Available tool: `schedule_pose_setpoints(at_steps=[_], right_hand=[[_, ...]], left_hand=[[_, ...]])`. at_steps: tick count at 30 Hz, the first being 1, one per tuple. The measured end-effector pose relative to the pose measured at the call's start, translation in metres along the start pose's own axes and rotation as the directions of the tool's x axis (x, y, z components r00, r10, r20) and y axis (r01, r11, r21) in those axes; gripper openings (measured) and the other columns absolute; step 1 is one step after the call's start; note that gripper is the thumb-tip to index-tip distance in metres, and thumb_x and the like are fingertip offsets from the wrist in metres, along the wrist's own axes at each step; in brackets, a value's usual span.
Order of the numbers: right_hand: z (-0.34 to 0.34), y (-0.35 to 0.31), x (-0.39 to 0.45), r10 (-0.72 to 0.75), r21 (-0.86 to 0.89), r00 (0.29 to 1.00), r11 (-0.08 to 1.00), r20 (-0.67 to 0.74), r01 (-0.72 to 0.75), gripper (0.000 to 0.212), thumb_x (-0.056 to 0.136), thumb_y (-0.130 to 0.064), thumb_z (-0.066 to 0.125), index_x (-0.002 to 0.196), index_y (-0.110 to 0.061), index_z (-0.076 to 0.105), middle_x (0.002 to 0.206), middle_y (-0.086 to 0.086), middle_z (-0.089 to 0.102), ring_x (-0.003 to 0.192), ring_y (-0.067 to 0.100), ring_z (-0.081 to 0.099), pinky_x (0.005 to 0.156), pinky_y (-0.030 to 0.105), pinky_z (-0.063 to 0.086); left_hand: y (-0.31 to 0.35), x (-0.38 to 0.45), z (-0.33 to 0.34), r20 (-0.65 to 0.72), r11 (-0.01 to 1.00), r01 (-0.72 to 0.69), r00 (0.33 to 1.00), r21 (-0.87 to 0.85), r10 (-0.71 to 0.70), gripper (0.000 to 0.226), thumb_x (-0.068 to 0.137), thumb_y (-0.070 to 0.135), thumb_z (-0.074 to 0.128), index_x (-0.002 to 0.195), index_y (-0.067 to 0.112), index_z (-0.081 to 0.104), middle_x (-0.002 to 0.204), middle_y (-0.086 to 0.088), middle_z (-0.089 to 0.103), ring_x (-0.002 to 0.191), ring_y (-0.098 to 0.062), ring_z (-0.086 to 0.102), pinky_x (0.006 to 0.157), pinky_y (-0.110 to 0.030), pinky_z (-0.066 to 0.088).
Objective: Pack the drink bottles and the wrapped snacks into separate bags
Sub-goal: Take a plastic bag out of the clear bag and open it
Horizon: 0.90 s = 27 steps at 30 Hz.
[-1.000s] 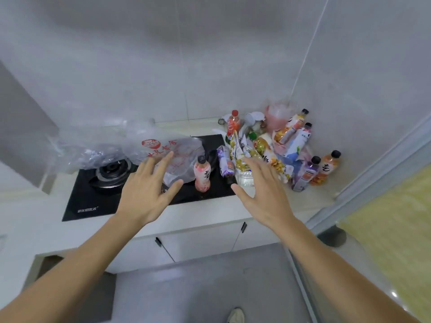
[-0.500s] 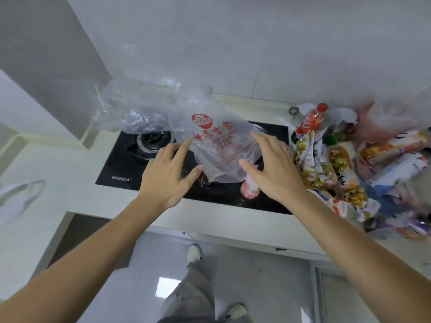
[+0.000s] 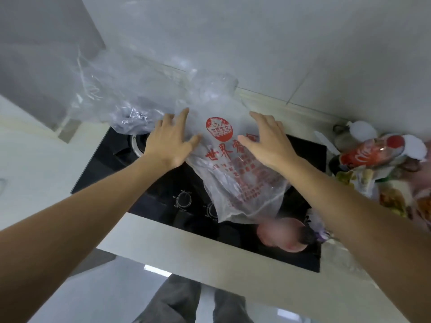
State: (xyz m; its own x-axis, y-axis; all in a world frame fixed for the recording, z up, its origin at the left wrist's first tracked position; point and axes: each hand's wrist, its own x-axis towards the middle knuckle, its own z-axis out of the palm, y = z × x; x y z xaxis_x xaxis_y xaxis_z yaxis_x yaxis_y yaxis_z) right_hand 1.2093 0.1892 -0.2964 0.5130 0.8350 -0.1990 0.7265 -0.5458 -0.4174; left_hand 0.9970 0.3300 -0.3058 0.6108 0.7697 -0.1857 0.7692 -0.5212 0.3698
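Both hands over the black gas hob, fingers spread and straight, gripping nothing. Left hand and right hand flank a clear plastic bag with red print, palms at its sides; actual contact unclear. A second clear bag billows left of the left hand. Pink drink bottle lies under the right forearm. Cola bottle and wrapped snacks are heaped well right of the right hand.

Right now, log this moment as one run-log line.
stage: reaching for bag | left hand: open, at printed plastic bag | right hand: open, on it | pink bottle: on hob | packed: nothing visible
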Motion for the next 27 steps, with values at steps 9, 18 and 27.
schedule_pose_setpoints(at_steps=[9, 18, 27], right_hand=[[0.029, 0.006, 0.092, 0.107, 0.075, 0.985, 0.990, 0.135, -0.118, 0.085, 0.089, -0.060, 0.065, 0.159, -0.033, 0.026, 0.159, 0.009, 0.037, 0.146, 0.035, 0.035, 0.114, 0.057, 0.039], [0.022, 0.000, 0.113, 0.062, 0.292, 0.995, 0.953, 0.083, -0.084, 0.070, 0.091, -0.050, 0.066, 0.150, -0.020, 0.044, 0.144, 0.006, 0.057, 0.125, 0.025, 0.059, 0.105, 0.048, 0.051], [-0.030, -0.030, 0.074, -0.055, 0.366, 0.998, 0.929, -0.033, 0.064, 0.043, 0.099, -0.039, 0.065, 0.129, -0.008, 0.064, 0.117, -0.004, 0.062, 0.093, 0.006, 0.058, 0.060, 0.006, 0.039]], left_hand=[[-0.005, 0.066, 0.019, 0.035, 1.000, 0.003, 0.999, -0.009, -0.003, 0.075, 0.100, 0.053, 0.052, 0.160, 0.023, 0.019, 0.148, -0.021, 0.040, 0.139, -0.040, 0.038, 0.111, -0.054, 0.039], [-0.003, 0.064, 0.024, -0.107, 0.992, -0.088, 0.991, -0.085, 0.079, 0.067, 0.089, 0.034, 0.077, 0.145, 0.008, 0.050, 0.128, -0.011, 0.056, 0.118, -0.032, 0.055, 0.102, -0.048, 0.048], [0.002, 0.030, -0.015, -0.325, 0.958, -0.201, 0.937, -0.207, 0.126, 0.039, 0.089, 0.036, 0.076, 0.115, 0.010, 0.065, 0.114, -0.005, 0.060, 0.099, -0.018, 0.060, 0.086, -0.028, 0.049]])
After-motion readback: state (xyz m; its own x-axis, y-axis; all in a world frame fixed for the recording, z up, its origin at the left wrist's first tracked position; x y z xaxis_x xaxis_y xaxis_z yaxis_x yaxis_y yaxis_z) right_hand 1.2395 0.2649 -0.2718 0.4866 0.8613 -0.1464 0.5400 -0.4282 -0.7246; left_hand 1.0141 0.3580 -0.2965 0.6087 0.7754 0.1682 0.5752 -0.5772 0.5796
